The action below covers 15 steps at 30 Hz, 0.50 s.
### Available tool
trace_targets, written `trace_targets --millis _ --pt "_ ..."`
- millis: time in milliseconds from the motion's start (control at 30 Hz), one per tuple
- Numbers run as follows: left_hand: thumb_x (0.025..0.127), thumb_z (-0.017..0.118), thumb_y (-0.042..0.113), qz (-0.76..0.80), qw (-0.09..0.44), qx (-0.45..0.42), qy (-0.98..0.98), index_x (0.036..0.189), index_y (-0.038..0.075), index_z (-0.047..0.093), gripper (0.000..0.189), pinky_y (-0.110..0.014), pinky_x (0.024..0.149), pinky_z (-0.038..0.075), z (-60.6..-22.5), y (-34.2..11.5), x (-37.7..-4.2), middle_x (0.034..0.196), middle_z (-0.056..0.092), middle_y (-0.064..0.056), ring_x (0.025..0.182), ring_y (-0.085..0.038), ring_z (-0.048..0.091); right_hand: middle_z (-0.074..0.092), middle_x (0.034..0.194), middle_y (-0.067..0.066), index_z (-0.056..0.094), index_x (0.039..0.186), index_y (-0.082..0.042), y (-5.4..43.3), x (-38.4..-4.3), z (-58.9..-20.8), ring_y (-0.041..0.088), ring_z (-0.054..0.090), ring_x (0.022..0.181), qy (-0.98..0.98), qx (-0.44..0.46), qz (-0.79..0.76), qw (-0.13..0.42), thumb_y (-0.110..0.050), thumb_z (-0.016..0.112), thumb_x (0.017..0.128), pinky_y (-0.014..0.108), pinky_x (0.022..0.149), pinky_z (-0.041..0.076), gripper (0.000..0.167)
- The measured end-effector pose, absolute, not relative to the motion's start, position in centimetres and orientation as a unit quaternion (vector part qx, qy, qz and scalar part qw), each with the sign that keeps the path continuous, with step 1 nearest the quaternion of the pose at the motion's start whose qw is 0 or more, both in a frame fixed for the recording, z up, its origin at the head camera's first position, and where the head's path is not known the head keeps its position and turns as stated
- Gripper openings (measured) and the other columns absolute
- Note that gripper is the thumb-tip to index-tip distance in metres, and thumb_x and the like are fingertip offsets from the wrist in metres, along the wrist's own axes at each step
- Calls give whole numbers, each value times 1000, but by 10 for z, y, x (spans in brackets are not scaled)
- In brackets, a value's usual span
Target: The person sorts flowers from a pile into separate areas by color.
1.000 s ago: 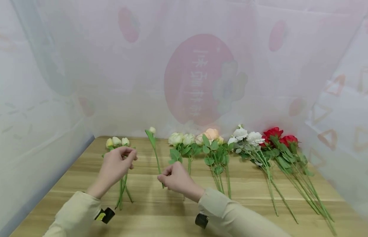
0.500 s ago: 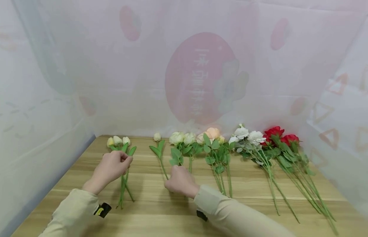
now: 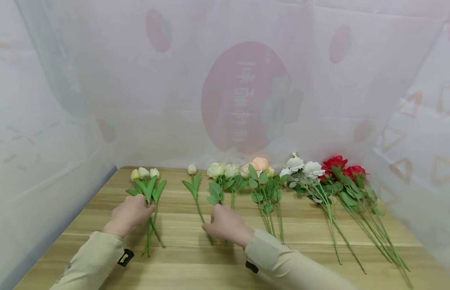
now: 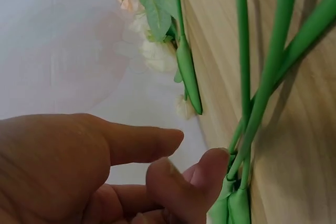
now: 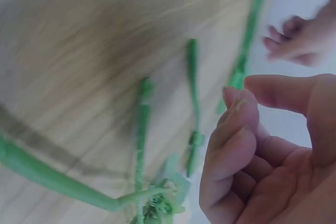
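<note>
Several pale tulips (image 3: 149, 187) with green leaves lie in a bunch at the table's left, their stems crossing. Over these stems is my left hand (image 3: 129, 213). In the left wrist view its thumb and forefinger are apart, and a fingertip (image 4: 214, 163) is right beside the stems (image 4: 265, 93). One single pale tulip (image 3: 191, 169) lies to the right of the bunch. My right hand (image 3: 227, 226) is at its lower stem (image 3: 199, 209). The right wrist view shows loosely curled fingers (image 5: 233, 148), thumb and forefinger tips close together, with a green stem (image 5: 249, 30) passing behind them.
Farther right lie cream-white roses (image 3: 216, 169), peach roses (image 3: 260, 164), white flowers (image 3: 312, 169) and red roses (image 3: 353, 171), stems toward me. The wooden table (image 3: 181, 266) ends at a printed cloth backdrop (image 3: 166, 92).
The right hand has laid the single tulip, earlier held raised, onto the table. The left hand has moved down from the tulip leaves to their stems.
</note>
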<state>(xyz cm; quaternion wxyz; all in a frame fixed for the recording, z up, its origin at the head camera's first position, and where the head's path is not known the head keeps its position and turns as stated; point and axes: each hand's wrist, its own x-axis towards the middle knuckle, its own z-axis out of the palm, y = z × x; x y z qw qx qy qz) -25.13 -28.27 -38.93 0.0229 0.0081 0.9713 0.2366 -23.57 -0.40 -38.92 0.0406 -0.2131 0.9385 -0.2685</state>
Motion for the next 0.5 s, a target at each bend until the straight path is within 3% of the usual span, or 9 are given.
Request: trace_targets --millis 200,333,500 --pt "95 59 26 230 23 4 973 68 10 48 33 -29 44 34 -398 -278 -249 60 45 -5 50 -16 42 27 38 -10 39 45 -18 10 -225 -379 3 20 34 909 -220 -349 51 -21 66 92 21 37 23 54" --pt "92 65 32 226 32 -9 974 71 9 50 35 -32 47 36 -401 -277 -250 62 48 -6 53 -18 46 38 40 -8 52 49 -16 21 -220 -371 5 26 36 894 -215 -386 67 -23 65 94 23 40 28 47" --pt "85 69 23 238 46 -12 970 75 6 55 24 -35 51 38 -404 -277 -251 61 58 -5 54 -19 52 54 50 6 64 59 -11 34 -216 -362 9 39 40 872 -196 -441 85 -21 63 97 25 42 34 39"
